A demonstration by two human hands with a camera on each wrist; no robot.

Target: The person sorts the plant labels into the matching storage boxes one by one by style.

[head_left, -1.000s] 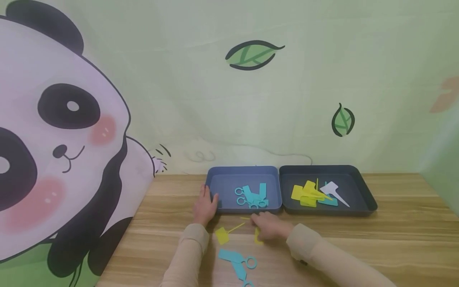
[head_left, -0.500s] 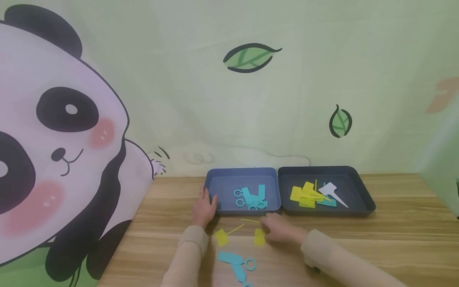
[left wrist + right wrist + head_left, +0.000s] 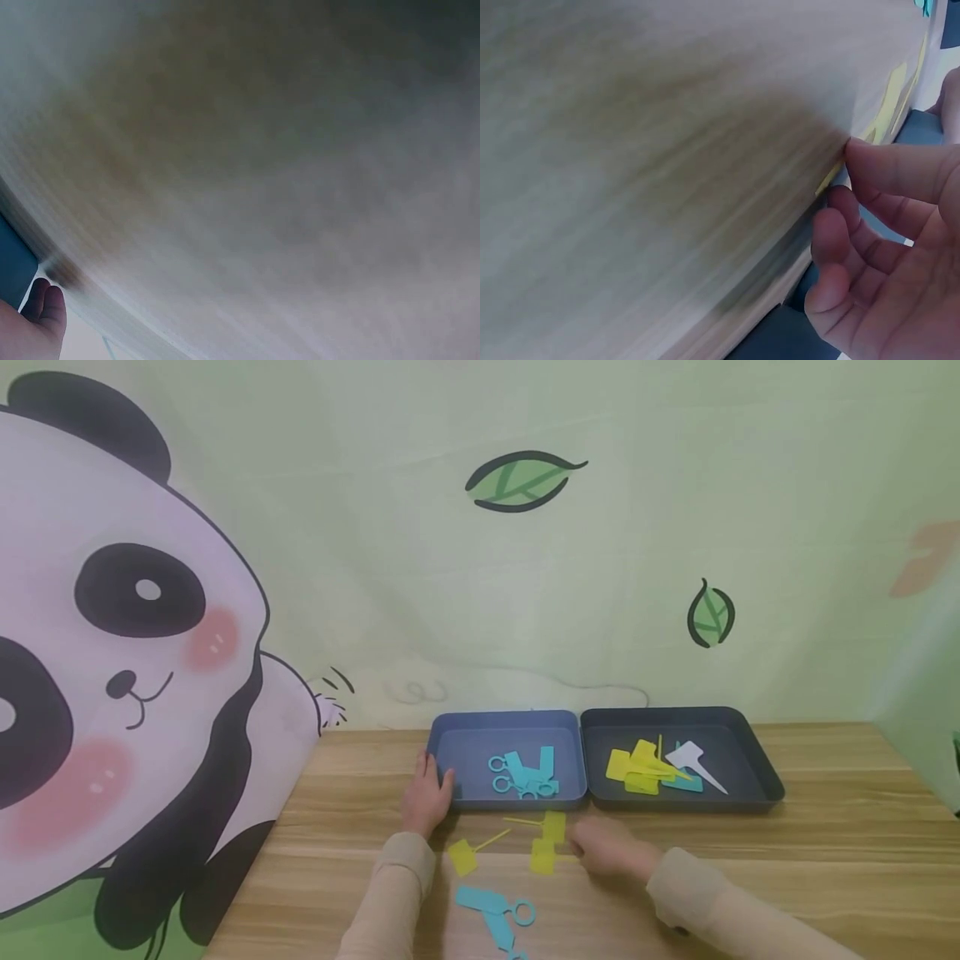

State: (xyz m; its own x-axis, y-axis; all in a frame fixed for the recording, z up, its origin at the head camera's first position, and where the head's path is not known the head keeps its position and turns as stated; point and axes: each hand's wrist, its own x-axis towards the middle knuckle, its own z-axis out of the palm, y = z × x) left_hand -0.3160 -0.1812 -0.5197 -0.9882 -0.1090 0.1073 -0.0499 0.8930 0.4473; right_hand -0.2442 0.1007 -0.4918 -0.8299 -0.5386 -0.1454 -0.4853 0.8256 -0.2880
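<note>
My left hand rests at the left front corner of the blue tray, fingers along its outer side. The left wrist view shows part of that hand beside the tray wall. My right hand is low over the table, fingers loosely bent, just right of a yellow T-shaped plant label. Another yellow label lies below that one. Farther left is a yellow label with its stem pointing up right. In the right wrist view, nothing shows held by the thumb and fingers.
Turquoise ring-ended tags lie at the front of the table. More turquoise tags are in the blue tray. Touching it on the right, a dark tray holds yellow labels, a white label and a turquoise piece.
My right hand has drawn off to the right, away from the yellow labels, and the label it covered now shows fully. The left hand has stayed at the blue tray.
</note>
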